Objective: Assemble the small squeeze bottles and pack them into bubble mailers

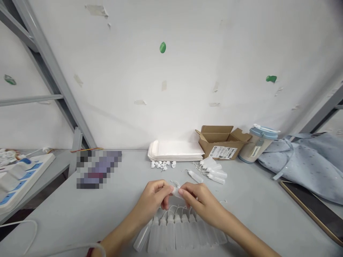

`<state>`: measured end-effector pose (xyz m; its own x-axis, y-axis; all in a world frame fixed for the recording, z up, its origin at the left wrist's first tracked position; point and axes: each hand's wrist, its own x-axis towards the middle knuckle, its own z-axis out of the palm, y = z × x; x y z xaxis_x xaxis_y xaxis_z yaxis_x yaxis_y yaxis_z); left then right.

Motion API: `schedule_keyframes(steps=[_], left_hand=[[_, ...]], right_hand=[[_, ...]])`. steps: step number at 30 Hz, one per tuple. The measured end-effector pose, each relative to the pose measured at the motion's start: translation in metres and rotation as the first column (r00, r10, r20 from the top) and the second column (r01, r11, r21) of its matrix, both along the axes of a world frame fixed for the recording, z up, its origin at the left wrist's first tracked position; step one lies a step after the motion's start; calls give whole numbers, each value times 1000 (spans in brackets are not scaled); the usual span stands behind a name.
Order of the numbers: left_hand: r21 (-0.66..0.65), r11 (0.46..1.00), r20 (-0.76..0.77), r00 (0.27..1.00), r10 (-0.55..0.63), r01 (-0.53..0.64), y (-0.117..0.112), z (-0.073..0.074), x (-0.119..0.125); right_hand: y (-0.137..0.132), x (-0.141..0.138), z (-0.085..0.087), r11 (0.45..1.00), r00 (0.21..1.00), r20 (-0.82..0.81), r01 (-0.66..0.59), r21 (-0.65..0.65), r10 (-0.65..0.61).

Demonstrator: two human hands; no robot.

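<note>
Head view: left hand [155,197] and right hand [203,201] pinched a bottle [176,193].
Slippage could have jostled the tabletop's [112,210] near-edge bottles [178,232].

Table [112,203], back edge at wall [187,121]. Near edge, middle: bottle row [178,232]; over its far ends, left hand [158,194] and right hand [198,198], held bottle [177,192] between. Back edge, left to right: envelope stack [179,148], open carton [206,147], cup [255,148], cloth [308,164]. Caps [160,164] before stack; bottle cluster [217,173] before carton, lone bottle [195,176] at its left. Phone [313,210] right, before cloth. Masked item [103,169] near back left corner. Power strip [44,162] on separate surface, beyond left edge.
</note>
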<state>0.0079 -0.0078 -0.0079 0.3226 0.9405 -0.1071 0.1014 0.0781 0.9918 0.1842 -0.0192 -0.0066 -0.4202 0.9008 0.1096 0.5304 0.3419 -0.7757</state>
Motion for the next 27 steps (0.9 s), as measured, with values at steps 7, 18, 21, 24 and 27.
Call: schedule_keyframes(steps=[7, 18, 21, 24, 27], left_hand=[[-46, 999, -2, 1000, 10, -10, 4, 1, 3], [659, 712, -559, 790, 250, 241, 37, -27, -17], [654, 647, -676, 688, 265, 392, 51, -38, -21], [642, 626, -713, 644, 277, 442, 60, -46, -27], [643, 624, -713, 645, 276, 444, 62, -49, -30]], right_hand=[[7, 4, -1, 979, 996, 87, 19, 202, -37], [55, 54, -11, 868, 856, 160, 470, 158, -492], [58, 57, -15, 877, 855, 199, 456, 155, -480], [58, 56, -18, 874, 848, 219, 454, 173, -483], [58, 54, -19, 867, 841, 218, 468, 169, -496]])
